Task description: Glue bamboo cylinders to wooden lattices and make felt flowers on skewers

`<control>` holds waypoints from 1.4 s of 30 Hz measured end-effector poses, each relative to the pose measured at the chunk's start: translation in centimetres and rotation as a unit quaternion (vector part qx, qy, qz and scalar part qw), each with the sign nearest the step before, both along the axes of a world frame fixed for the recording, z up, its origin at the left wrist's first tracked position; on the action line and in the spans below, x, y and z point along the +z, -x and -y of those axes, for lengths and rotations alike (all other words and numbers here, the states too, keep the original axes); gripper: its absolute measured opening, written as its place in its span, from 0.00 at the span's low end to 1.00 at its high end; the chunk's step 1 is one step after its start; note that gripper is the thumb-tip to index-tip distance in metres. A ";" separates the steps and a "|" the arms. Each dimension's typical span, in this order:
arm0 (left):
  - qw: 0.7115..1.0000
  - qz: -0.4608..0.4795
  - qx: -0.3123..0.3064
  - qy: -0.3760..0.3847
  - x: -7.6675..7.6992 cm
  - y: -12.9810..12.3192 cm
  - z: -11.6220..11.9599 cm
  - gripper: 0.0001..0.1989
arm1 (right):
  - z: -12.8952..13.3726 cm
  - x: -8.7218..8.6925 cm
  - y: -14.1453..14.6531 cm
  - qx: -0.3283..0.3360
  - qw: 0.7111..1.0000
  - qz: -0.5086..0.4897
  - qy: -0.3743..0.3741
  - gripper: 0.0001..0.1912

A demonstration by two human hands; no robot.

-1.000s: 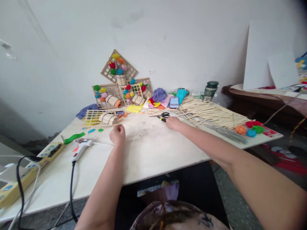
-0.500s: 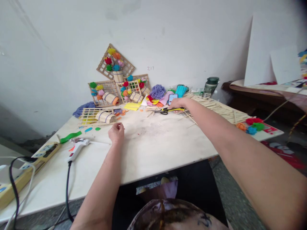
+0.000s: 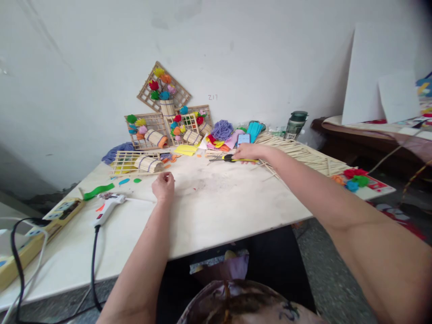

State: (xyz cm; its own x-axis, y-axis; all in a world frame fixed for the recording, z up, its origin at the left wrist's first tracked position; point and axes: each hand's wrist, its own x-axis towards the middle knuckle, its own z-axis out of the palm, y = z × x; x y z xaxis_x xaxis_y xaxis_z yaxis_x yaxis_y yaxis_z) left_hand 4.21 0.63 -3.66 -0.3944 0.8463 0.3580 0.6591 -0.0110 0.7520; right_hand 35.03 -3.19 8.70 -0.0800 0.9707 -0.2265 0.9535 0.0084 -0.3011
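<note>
"217" (image 3: 213, 97) on the white wall (image 3: 263, 63)

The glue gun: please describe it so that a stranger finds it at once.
On the white table, look left of the left hand. Between it and the yellow power strip lies the glue gun, the only pistol-shaped thing, white with a black cable.

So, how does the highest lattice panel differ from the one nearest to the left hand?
The highest panel stands against the wall, turned like a diamond; the near panel lies on the table by the left hand. The highest panel carries colourful flowers; the near panel shows none. The highest panel's stick bundle is upright, while the near panel's bundle lies on its side. Both are grids with a stick bundle.
</note>
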 end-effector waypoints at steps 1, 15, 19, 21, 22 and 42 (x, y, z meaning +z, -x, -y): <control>1.000 -0.001 0.003 -0.001 0.0 0.0 0.0 0.14 | 1.1 -0.8 1.1 0.014 0.999 0.015 -0.027 0.19; 1.000 -0.008 0.006 0.006 0.1 0.0 0.4 0.14 | 6.6 -9.8 4.0 0.054 0.961 0.214 -0.169 0.18; 1.000 -0.019 0.001 0.017 0.5 -0.5 0.6 0.14 | 6.4 -9.5 1.8 0.010 0.964 0.229 -0.134 0.18; 0.999 -0.029 0.001 0.020 0.6 -0.8 0.4 0.15 | 7.9 -10.1 3.4 0.054 0.964 0.210 -0.156 0.18; 0.999 -0.034 0.002 0.021 0.6 -1.0 0.4 0.15 | 8.6 -10.4 4.6 0.092 0.963 0.194 -0.164 0.18; 0.992 0.052 0.105 -0.035 0.3 0.2 0.3 0.15 | 5.7 -10.4 8.3 0.151 0.948 0.197 -0.198 0.17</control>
State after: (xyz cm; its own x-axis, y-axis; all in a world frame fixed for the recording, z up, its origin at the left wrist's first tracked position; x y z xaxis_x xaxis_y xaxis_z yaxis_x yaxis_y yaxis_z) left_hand 4.04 0.32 -3.36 -0.5974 0.7161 0.3610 0.5709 0.0637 0.8185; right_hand 26.72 -8.88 -1.70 -0.3533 0.9320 0.0803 0.9272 0.3375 0.1626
